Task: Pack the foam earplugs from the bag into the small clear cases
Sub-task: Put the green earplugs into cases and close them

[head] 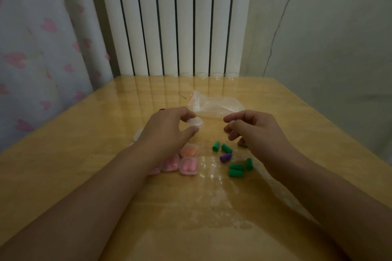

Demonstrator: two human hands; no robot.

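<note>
My left hand (pixel 169 129) pinches a small clear case (pixel 196 123) between thumb and fingers, just above the wooden table (pixel 106 133). My right hand (pixel 254 131) has its fingers curled around a purple earplug (pixel 231 133), of which only the tip shows. Several green earplugs (pixel 226 148) and one purple earplug (pixel 225 157) lie loose on the table under my right hand. Closed cases with pink earplugs (pixel 188 166) and one with orange earplugs (pixel 189 150) sit by my left wrist. The clear zip bag (pixel 214 105) lies flat behind both hands.
Another clear case (pixel 137 134) peeks out left of my left hand. A white radiator (pixel 174 19) stands behind the table's far edge, a heart-patterned curtain (pixel 38 48) hangs at the left, and a wall stands at the right.
</note>
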